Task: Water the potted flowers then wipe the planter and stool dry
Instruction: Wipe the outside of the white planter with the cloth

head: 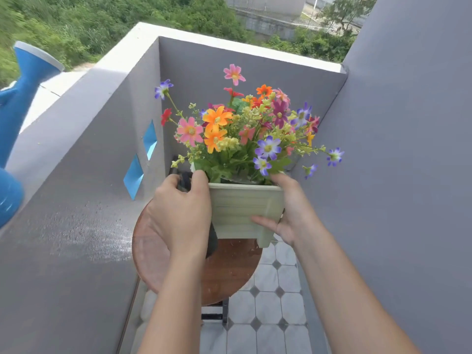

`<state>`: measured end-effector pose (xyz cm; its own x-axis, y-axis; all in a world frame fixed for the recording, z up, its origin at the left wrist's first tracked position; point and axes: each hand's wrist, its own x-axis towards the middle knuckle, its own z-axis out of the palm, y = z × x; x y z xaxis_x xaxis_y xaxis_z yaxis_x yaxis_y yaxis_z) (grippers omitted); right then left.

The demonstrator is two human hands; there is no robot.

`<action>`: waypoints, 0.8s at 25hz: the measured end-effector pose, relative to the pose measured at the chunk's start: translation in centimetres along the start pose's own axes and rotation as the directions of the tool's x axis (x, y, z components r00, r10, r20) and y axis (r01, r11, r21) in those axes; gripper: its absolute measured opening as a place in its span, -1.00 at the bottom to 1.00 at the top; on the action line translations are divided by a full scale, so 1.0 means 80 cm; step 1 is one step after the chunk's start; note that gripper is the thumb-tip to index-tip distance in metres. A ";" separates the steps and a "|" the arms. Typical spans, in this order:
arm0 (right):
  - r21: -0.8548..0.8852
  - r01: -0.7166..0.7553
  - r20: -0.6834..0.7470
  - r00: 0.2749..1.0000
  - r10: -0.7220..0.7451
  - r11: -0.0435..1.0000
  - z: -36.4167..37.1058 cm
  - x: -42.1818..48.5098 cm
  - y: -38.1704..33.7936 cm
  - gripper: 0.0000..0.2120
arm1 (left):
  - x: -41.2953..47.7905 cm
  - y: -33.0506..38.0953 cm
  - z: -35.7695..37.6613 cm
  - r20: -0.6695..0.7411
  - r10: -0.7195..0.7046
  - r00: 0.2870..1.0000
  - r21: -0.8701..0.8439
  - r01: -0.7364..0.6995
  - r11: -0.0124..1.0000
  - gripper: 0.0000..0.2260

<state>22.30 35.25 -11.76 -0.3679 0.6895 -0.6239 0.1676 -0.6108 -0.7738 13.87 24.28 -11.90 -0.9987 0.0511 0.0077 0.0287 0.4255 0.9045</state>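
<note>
A pale green square planter (pixel 242 208) full of colourful flowers (pixel 245 126) is tilted above a round brown wooden stool (pixel 229 267). My left hand (pixel 178 215) grips the planter's left rim and also holds a dark cloth (pixel 185 181) against that side. My right hand (pixel 288 213) grips the planter's right side, thumb on the rim and fingers under the front. Only one planter foot shows at the front right, close to the stool top. The stool's seat looks wet and speckled.
A blue watering can (pixel 23 80) stands on the grey balcony wall's ledge (pixel 84 80) at the left. Grey walls close in on the left, back and right. The wall face at the left is wet. Tiled floor (pixel 270 302) lies below the stool.
</note>
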 end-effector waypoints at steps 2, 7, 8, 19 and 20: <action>0.075 -0.012 -0.017 1.000 0.013 0.997 0.001 -0.004 -0.013 -0.89 | 0.002 0.007 0.001 0.016 0.026 1.000 -0.013 -0.026 1.000 -0.68; 0.208 0.028 -0.082 0.997 -0.011 0.978 -0.003 -0.017 -0.034 -0.85 | 0.018 0.005 0.009 0.154 0.140 0.978 -0.124 -0.121 0.985 -0.48; 0.206 0.037 -0.101 0.995 -0.017 0.978 -0.005 -0.018 -0.038 -0.84 | 0.023 0.003 0.012 0.197 0.161 0.967 -0.193 -0.123 0.974 -0.45; 0.182 0.036 -0.105 0.994 -0.017 0.983 -0.051 -0.020 -0.068 -0.85 | 0.068 0.019 0.063 0.329 0.348 0.878 -0.322 -0.242 0.915 -0.68; 0.209 0.034 -0.112 0.994 -0.011 0.977 -0.052 -0.019 -0.068 -0.85 | 0.062 0.018 0.063 0.334 0.344 0.878 -0.331 -0.232 0.915 -0.63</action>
<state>25.76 39.10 -7.06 -0.2654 0.7352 -0.6237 -0.0398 -0.6547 -0.7548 9.18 29.73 -12.72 -0.8523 0.4927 0.1755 0.2442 0.0782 0.9666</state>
